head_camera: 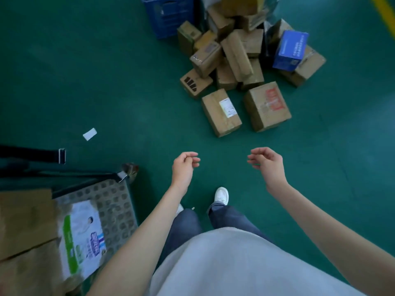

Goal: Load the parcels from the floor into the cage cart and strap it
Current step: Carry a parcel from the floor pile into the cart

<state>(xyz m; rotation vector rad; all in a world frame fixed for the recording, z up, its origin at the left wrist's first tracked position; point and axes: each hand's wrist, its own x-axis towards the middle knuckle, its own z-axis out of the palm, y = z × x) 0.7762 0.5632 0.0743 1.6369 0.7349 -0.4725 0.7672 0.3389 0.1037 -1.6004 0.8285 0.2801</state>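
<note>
Both hands hang out in front of the person over the green floor (pixel 96 71), and neither holds anything. The left hand (pixel 184 166) has its fingers loosely curled toward the thumb, and the right hand (pixel 267 162) is relaxed the same way, fingers drooping inward. The two hands are apart from each other and well short of the parcels. Those parcels (pixel 239 54) lie in a loose heap on the floor ahead and to the right, mostly brown cardboard boxes tumbled against one another. Nearest the person sit two of them side by side: a box with a white label (pixel 221 112) and a box with red printing (pixel 267 105). A blue carton (pixel 290 50) rests on top of the heap at its right side. Behind the heap stands a blue plastic crate (pixel 168 13), cut off by the top edge. At lower left is the cage cart (pixel 115 210), its studded grey deck showing; on it lie brown boxes (pixel 23 227) and a white and green printed pack (pixel 83 238). A black strap with a metal buckle (pixel 62 155) reaches in from the left edge just above the cart's corner. A small white scrap (pixel 89 134) lies on the floor beyond it. One white shoe (pixel 221 195) shows below the hands.
</note>
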